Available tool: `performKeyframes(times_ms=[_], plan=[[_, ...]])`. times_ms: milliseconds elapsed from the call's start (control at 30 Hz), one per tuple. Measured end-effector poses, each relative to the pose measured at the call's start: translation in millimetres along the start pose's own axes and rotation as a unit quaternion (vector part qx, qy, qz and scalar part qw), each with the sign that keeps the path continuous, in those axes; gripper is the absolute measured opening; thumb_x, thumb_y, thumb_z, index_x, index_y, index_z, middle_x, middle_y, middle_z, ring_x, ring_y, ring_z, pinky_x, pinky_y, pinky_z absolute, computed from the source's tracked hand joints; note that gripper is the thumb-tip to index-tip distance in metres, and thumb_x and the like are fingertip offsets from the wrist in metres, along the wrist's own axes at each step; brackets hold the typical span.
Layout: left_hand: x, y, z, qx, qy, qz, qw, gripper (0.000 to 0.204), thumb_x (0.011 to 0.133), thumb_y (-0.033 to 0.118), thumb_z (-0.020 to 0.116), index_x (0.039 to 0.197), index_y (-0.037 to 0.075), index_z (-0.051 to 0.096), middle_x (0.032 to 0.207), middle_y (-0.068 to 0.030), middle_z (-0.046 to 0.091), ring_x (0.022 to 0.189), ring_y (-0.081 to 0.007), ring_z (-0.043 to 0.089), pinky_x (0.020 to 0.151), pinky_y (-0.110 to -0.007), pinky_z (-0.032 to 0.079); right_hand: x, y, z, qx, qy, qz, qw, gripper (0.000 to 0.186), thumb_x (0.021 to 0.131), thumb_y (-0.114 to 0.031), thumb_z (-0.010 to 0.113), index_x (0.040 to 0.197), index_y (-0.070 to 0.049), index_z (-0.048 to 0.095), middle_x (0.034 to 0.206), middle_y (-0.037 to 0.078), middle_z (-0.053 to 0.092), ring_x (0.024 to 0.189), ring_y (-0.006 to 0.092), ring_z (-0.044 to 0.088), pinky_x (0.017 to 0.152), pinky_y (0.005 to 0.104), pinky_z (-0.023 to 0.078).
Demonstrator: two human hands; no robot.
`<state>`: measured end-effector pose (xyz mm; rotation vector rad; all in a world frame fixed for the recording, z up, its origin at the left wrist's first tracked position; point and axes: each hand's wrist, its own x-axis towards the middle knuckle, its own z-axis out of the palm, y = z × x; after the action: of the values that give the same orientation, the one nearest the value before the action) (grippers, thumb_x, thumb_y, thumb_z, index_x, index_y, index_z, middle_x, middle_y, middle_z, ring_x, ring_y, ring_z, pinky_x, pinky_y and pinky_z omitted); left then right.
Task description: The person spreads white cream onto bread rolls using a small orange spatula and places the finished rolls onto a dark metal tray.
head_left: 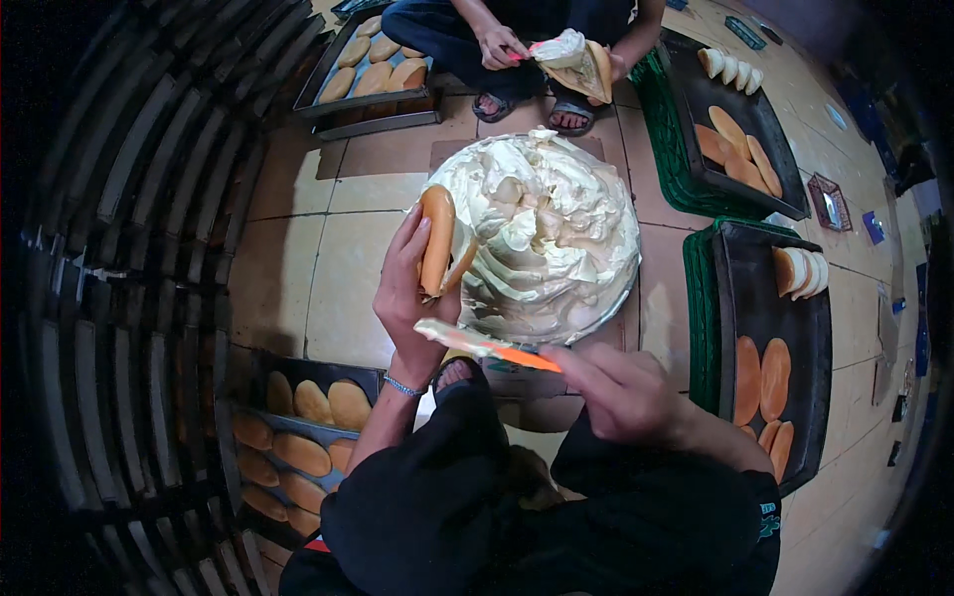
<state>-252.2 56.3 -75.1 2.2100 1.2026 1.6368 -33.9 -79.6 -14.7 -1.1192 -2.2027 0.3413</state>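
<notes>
My left hand point(405, 288) is closed round a split bread roll point(437, 238), held upright with its cut side facing right. Pale cream shows inside the cut. In my right hand point(621, 387) is a spatula point(517, 356) with an orange handle; cream coats its blade, which points left, just below the roll. Beyond both hands stands a large round tub of whipped cream point(547, 238), heaped and swirled up to its rim. The roll overlaps the tub's left edge.
Opposite, a co-worker's hands point(502, 48) spread cream on an open roll point(586, 74). Trays of plain rolls stand at the lower left point(298, 452) and upper left point(373, 74). On the right, dark trays point(775, 338) over green crates hold plain and filled rolls. Stacked racks point(119, 298) line the left.
</notes>
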Motion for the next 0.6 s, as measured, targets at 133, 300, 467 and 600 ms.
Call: performKeyframes(times_ms=[133,300,467,600], plan=[[-1,7,-2,-0.071,-0.026,-0.020,0.997,0.051,0.074,-0.003,0.076,0.121,0.000,0.057,0.126,-0.0221,0.063,0.118,-0.0351,0.061,0.096,-0.038,0.052,17,26,-3,0.010,0.184,0.073,0.980,0.026,0.088,0.006,0.059,0.114,0.005,0.064,0.076,0.012,0.059,0.060,0.0170,0.057,0.054,0.0280,0.045],[-5,9,5,-0.113,-0.048,0.032,0.992,0.052,0.075,0.000,0.078,0.122,0.001,0.057,0.127,-0.0235,0.062,0.116,-0.0355,0.063,0.095,-0.037,0.053,32,46,-3,0.069,0.171,0.122,0.975,0.023,0.091,0.003,0.058,0.113,0.007,0.061,0.086,0.018,0.063,0.069,0.0307,0.063,0.062,0.0343,0.051],[-2,13,1,-0.097,-0.071,0.012,0.993,0.049,0.076,0.005,0.081,0.117,0.001,0.056,0.126,-0.0259,0.061,0.119,-0.0360,0.061,0.097,-0.039,0.051,22,39,9,0.019,0.155,0.072,0.985,0.029,0.086,0.007,0.060,0.115,0.007,0.062,0.076,0.015,0.058,0.061,0.0241,0.058,0.056,0.0319,0.046],[-10,5,3,-0.113,-0.041,0.002,0.993,0.053,0.072,0.001,0.080,0.120,0.000,0.059,0.125,-0.0238,0.063,0.118,-0.0347,0.062,0.096,-0.039,0.052,13,25,17,0.064,0.103,0.029,0.992,0.029,0.085,0.006,0.062,0.114,0.004,0.063,0.074,0.014,0.059,0.061,0.0267,0.061,0.054,0.0336,0.048]])
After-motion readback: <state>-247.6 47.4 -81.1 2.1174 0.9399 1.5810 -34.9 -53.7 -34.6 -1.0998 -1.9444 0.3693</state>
